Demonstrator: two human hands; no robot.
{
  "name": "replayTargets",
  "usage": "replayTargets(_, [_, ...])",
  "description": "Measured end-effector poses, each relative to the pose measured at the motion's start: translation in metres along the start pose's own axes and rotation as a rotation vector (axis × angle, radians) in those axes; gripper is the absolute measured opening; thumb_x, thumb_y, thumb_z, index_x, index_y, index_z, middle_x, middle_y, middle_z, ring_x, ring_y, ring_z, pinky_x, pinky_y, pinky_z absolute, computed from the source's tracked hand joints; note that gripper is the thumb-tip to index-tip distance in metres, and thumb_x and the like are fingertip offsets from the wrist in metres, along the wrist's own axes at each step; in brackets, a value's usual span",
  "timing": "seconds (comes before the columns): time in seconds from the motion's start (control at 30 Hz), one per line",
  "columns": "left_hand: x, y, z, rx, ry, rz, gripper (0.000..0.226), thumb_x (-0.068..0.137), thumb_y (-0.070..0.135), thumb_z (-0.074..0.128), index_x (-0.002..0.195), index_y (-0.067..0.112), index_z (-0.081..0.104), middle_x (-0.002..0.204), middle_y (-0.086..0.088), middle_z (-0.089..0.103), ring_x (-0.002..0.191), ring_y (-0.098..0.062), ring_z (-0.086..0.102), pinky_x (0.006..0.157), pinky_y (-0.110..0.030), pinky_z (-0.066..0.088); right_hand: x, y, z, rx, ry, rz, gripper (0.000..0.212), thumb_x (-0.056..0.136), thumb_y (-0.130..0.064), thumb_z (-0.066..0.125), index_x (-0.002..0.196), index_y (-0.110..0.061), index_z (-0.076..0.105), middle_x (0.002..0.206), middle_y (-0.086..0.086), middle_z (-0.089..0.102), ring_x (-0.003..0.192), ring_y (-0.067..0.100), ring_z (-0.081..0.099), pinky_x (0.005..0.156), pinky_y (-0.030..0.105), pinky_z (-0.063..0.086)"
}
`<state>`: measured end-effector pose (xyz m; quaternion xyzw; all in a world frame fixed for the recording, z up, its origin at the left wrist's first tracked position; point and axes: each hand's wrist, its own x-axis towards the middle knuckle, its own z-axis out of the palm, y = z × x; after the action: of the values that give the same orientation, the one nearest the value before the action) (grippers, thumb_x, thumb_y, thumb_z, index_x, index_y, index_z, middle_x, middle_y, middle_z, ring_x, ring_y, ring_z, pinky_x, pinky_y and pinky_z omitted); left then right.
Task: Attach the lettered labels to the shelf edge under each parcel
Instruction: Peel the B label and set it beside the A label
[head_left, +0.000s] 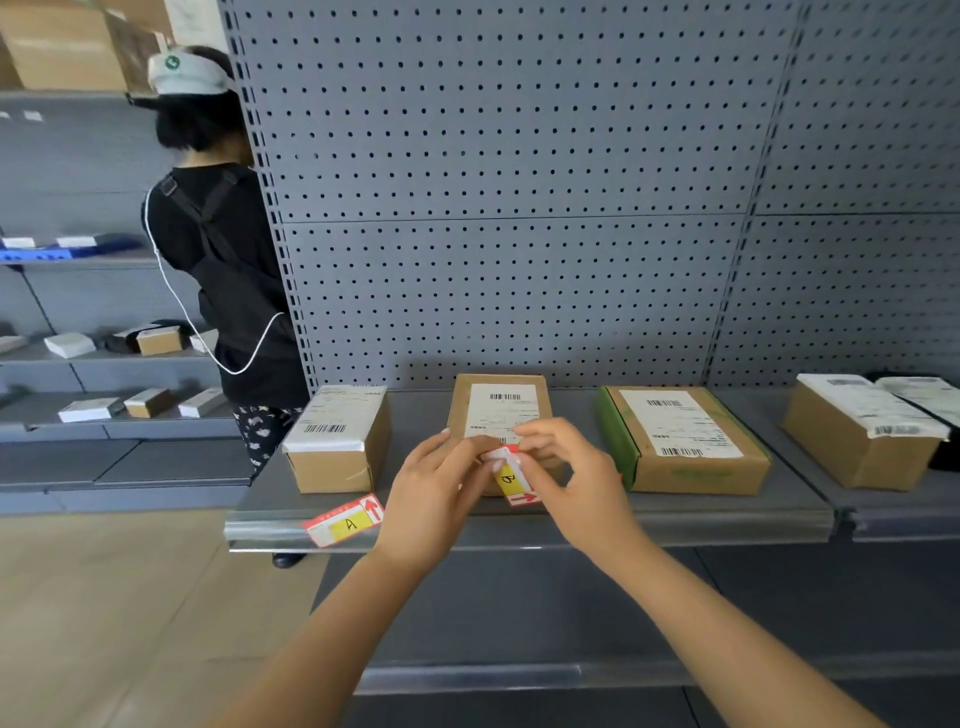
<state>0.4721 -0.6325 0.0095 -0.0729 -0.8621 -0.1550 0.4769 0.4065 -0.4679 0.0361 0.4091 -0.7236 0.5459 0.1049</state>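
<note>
Both hands meet over the front of the grey shelf. My left hand (441, 488) and my right hand (571, 478) pinch a red, white and yellow label marked B (511, 480), held upright in front of the middle parcel (501, 405). A matching label marked A (345, 521) sits tilted on the shelf edge (675, 525) below the left parcel (340, 436). To the right stands a parcel with green tape (680, 441), and a further parcel (862, 431) on the neighbouring shelf.
A person in black with a white cap (218, 260) stands at the left, back turned, facing other shelves that hold small boxes (150, 400). Grey pegboard (519, 208) backs the shelf. A lower shelf edge (519, 675) lies below my arms.
</note>
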Motion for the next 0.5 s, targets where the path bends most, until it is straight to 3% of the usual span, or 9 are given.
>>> replayTargets(0.1, [0.002, 0.008, -0.001, -0.153, -0.040, -0.177, 0.017, 0.096, 0.034, 0.059, 0.108, 0.022, 0.062, 0.093, 0.017, 0.066, 0.079, -0.003, 0.063, 0.070, -0.026, 0.053, -0.002, 0.009, -0.002, 0.013, -0.019, 0.008, 0.024, 0.088, -0.011, 0.067, 0.109, -0.022, 0.061, 0.097, -0.009, 0.068, 0.091, 0.003, 0.064, 0.077, 0.010, 0.046])
replayTargets(0.2, [0.005, 0.014, 0.002, -0.230, 0.007, -0.306, 0.018, 0.094, 0.031, 0.063, 0.111, 0.024, 0.063, 0.094, 0.024, 0.063, 0.083, 0.001, 0.064, 0.069, -0.020, 0.052, 0.001, 0.016, -0.006, 0.016, -0.059, -0.003, 0.022, 0.089, -0.005, 0.062, 0.109, -0.015, 0.063, 0.099, -0.009, 0.068, 0.091, 0.003, 0.063, 0.074, 0.009, 0.047])
replayTargets(0.27, [0.007, 0.014, 0.002, -0.149, 0.016, -0.239, 0.031, 0.093, 0.038, 0.063, 0.121, 0.025, 0.060, 0.107, 0.020, 0.062, 0.095, 0.001, 0.061, 0.080, -0.015, 0.049, 0.007, 0.016, -0.012, 0.002, -0.075, -0.029, 0.021, 0.090, -0.004, 0.061, 0.107, -0.015, 0.065, 0.098, -0.011, 0.068, 0.091, 0.001, 0.063, 0.076, 0.011, 0.047])
replayTargets(0.33, [0.008, 0.009, 0.003, -0.027, -0.007, -0.085, 0.044, 0.090, 0.038, 0.063, 0.131, 0.023, 0.056, 0.122, 0.011, 0.060, 0.108, -0.007, 0.059, 0.094, -0.023, 0.046, 0.014, 0.014, -0.018, -0.014, -0.101, -0.061, 0.022, 0.089, -0.004, 0.062, 0.106, -0.017, 0.067, 0.099, -0.015, 0.067, 0.091, -0.002, 0.062, 0.077, 0.009, 0.045])
replayTargets(0.5, [0.009, 0.003, 0.002, 0.281, -0.020, 0.122, 0.048, 0.084, 0.027, 0.067, 0.129, 0.020, 0.052, 0.126, -0.002, 0.061, 0.107, -0.021, 0.054, 0.103, -0.042, 0.040, 0.022, 0.018, -0.027, -0.011, -0.158, -0.122, 0.023, 0.089, -0.006, 0.063, 0.107, -0.018, 0.070, 0.103, -0.015, 0.067, 0.095, -0.004, 0.060, 0.077, 0.009, 0.044])
